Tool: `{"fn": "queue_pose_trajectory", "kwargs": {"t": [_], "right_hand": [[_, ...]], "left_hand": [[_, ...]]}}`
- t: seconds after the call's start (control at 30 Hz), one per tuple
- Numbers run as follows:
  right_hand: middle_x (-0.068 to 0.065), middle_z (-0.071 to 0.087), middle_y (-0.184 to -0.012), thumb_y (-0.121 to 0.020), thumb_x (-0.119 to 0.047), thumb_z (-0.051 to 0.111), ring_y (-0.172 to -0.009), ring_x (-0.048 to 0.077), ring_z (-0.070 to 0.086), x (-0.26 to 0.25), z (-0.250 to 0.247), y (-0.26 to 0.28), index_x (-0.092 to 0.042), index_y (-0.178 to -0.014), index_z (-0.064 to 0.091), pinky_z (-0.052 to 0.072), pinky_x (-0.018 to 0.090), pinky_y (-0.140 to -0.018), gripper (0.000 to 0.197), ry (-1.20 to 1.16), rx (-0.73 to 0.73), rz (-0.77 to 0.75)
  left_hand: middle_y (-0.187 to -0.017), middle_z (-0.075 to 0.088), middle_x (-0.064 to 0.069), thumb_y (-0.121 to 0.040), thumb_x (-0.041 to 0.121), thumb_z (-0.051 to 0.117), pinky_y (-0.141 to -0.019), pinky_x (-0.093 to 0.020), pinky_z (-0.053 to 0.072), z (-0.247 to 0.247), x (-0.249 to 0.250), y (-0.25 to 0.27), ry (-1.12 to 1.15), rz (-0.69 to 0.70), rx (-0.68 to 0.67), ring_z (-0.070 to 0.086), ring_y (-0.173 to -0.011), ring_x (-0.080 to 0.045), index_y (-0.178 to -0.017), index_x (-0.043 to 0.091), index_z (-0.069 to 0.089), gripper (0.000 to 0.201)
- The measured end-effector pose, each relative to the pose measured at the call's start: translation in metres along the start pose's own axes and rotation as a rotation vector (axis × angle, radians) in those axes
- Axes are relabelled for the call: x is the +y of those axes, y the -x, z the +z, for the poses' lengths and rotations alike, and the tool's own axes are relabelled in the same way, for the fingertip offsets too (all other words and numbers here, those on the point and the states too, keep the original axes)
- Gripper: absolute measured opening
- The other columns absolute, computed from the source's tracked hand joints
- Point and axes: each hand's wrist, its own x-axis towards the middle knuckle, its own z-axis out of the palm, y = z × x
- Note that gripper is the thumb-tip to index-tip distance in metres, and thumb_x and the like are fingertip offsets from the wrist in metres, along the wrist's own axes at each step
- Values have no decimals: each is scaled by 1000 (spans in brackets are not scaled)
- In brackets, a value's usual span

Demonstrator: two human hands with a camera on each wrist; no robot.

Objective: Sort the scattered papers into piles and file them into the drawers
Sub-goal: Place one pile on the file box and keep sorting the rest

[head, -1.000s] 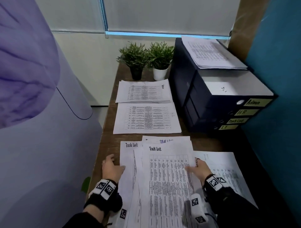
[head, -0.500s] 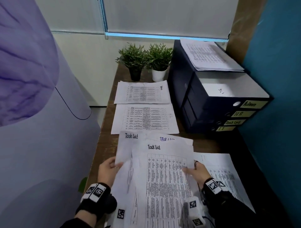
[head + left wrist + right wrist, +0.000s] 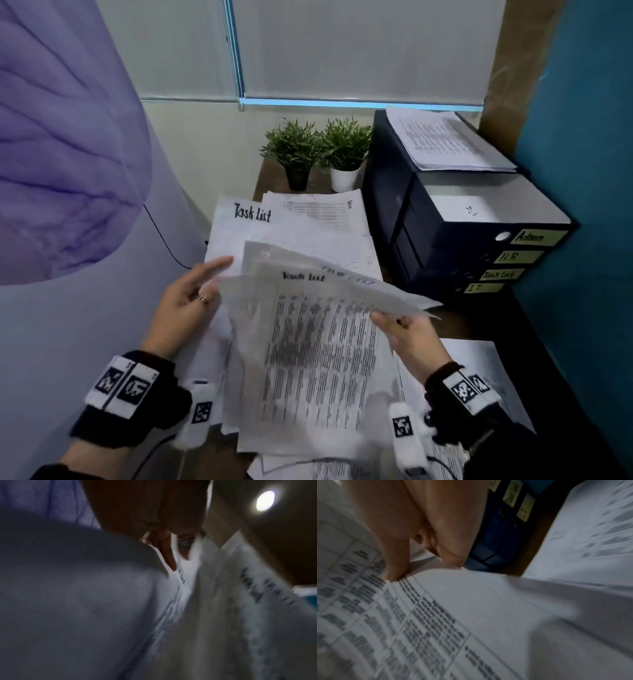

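I hold a loose stack of "Task List" papers (image 3: 318, 359) up off the desk, its sheets fanned and uneven. My left hand (image 3: 191, 298) grips the stack's left edge, index finger stretched along a rear sheet; its fingers (image 3: 164, 550) sit between sheets (image 3: 231, 601). My right hand (image 3: 407, 335) pinches the right edge, thumb (image 3: 393, 561) on the printed table (image 3: 423, 615), fingers underneath. The dark drawer unit (image 3: 445, 240) stands at the right, with yellow labels Admin, HR, Task List and IT (image 3: 507, 260). Its drawers look closed.
More papers lie on top of the drawer unit (image 3: 445, 140). An Admin pile (image 3: 322, 209) lies at the back of the desk, another pile (image 3: 479, 363) under my right wrist. Two potted plants (image 3: 318, 150) stand by the wall. A purple-white panel (image 3: 68, 171) fills the left.
The Task List sheets were lying on the desk under both hands; now both hands have gathered and raised them, tilted up, covering the middle desk pile.
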Motion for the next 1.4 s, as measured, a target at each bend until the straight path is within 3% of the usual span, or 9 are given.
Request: {"fn": "queue_pose_trajectory", "kwargs": {"t": [0.13,0.27,0.37,0.53,0.77,0.9,1.1,1.2,1.4], "right_hand": [[8,64,-121,-78,-36,68,-93,7,67,-40,21,-17,-7,-125,54,54,17,-70,57,-149,-57,-29],[7,62,-125,-84,-22,59,-115,18,60,-83,33,-20,-6,-129,50,47,39,-100,48,-123,-69,-110],[-4,65,-114,-86,-8,60,-108,4,62,-117,33,-13,-13,-124,48,48,25,-98,40,-31,104,-335],[-14,49,-118,-79,14,58,-105,-12,56,-119,8,-2,-24,-123,27,46,9,-88,66,-19,218,-609],[-20,73,-78,-80,-3,67,-81,-4,68,-3,-24,21,-17,-94,64,57,21,-74,20,294,112,-24],[-25,65,-55,-84,-4,62,-58,-15,60,-9,-53,22,-9,-88,60,45,6,-57,7,263,268,-27],[-4,72,-102,-30,-68,81,-98,17,67,5,-155,42,-19,-112,63,50,34,-86,97,99,411,339],[12,60,-122,-75,-38,73,-93,25,58,34,-182,71,-12,-121,57,51,27,-75,56,60,458,571],[14,62,-116,-86,-7,61,-91,26,61,70,-183,82,3,-123,54,49,32,-80,39,243,357,758]], "left_hand": [[-90,69,30,-29,74,75,-77,-4,47,-10,47,1,228,168,-123,62,-87,14,-92,51,69,67],[-93,72,16,-46,57,81,-78,-12,52,8,71,-1,101,263,-142,65,-91,6,-108,20,63,74],[-116,60,-2,-68,20,78,-89,-13,49,30,90,-9,23,365,85,58,-101,11,-125,-9,44,72],[-147,13,17,-66,-5,77,-114,-15,22,68,93,-5,32,484,246,22,-138,6,-140,26,5,108],[-128,55,-2,-60,46,79,-98,-30,42,124,-14,32,139,-421,-93,55,-117,-17,-127,15,46,81],[-102,70,4,-58,49,80,-76,-21,53,137,-22,23,228,-392,-186,67,-97,-12,-108,20,61,61],[-126,53,-8,-84,8,64,-94,-33,44,143,-81,5,-1,-527,-109,52,-118,-24,-122,12,49,41],[-142,39,-16,-79,15,72,-108,-46,34,146,-119,18,-300,-692,-187,38,-131,-32,-139,8,32,73],[-113,61,-10,-67,4,80,-82,-31,45,162,-123,46,-194,-762,-239,56,-99,-24,-116,8,49,58]]}}
